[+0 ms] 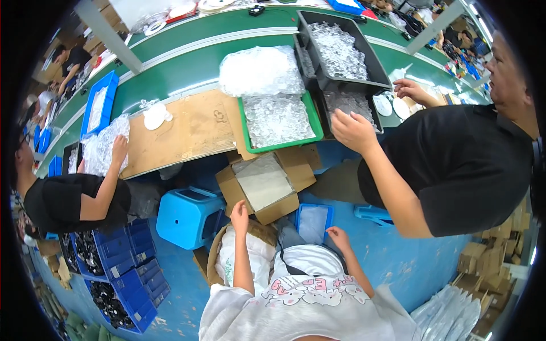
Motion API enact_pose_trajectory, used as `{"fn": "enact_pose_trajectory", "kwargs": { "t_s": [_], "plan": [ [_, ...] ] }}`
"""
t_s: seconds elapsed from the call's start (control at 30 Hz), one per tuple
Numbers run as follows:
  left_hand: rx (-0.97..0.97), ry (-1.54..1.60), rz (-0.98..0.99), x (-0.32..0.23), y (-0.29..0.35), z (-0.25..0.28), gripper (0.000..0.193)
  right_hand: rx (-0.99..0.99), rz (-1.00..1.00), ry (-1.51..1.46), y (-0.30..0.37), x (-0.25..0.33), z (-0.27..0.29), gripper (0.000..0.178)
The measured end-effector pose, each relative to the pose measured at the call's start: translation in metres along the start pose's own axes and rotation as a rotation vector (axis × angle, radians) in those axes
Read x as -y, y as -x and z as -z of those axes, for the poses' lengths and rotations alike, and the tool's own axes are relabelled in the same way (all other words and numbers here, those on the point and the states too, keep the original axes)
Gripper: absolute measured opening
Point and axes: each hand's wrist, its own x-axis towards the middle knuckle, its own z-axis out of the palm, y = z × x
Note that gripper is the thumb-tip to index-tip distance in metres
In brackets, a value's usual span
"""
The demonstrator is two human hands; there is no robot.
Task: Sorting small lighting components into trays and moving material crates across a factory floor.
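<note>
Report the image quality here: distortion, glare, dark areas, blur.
Head view: black at the left and right sides, and the green workbench bows into an arc; head view: pale streaks on it look like lamp glare; head view: the left hand and right hand show no strong motion blur.

A stool (177, 220) stands left of an open carton (230, 187), with stacked bins (117, 253) farther left of it, a tray (330, 219) at its near right, a co-worker (455, 165) to its right and a second tray (284, 144) beyond it on the workbench (187, 136)
</note>
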Motion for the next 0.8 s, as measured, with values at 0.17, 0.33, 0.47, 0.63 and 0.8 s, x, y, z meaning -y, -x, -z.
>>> {"fn": "enact_pose_trajectory", "kwargs": {
  "t_s": [0.17, 0.33, 0.47, 0.63, 0.8],
  "plan": [
    [0.042, 0.014, -0.034, 0.006, 0.008, -0.003, 0.019, -0.135, -0.085, -0.086, 0.019, -0.007, 0.041, 0.013],
    [0.124, 0.01, 0.105, 0.004, 0.028, 0.005, 0.02, -0.336, -0.269, -0.018, 0.079, -0.073, 0.09, 0.017],
    [0.142, -0.085, 0.087, 0.01, 0.035, -0.002, 0.02, -0.431, -0.417, 0.162, 0.141, -0.136, 0.1, 0.018],
    [0.18, -0.141, 0.048, -0.01, 0.036, -0.022, 0.02, -0.439, -0.592, 0.117, 0.186, -0.177, 0.09, 0.018],
    [0.198, -0.174, 0.004, -0.03, 0.045, -0.051, 0.019, -0.409, -0.578, 0.026, 0.168, -0.177, 0.085, 0.02]
  ]
}}
